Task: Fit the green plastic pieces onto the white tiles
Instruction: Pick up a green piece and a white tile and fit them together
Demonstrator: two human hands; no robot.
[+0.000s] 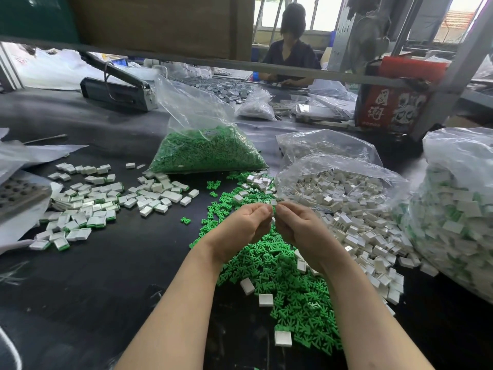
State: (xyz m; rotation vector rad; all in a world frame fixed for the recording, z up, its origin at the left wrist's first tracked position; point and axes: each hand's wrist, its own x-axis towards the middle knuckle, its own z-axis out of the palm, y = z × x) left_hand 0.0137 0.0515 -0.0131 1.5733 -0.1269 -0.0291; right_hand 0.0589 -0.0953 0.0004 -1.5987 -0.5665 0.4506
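head view: we hold our left hand [240,225] and right hand [298,228] together above the loose green pieces [280,279] on the dark table [93,276], fingertips curled and meeting on a small white tile [273,208] pinched between them; whether a green piece is in there too we cannot tell. white tiles [352,225] spill from an open bag just right of our hands. finished tiles with green edges [88,206] lie scattered to the left. a bag of green pieces [210,153] stands behind the pile.
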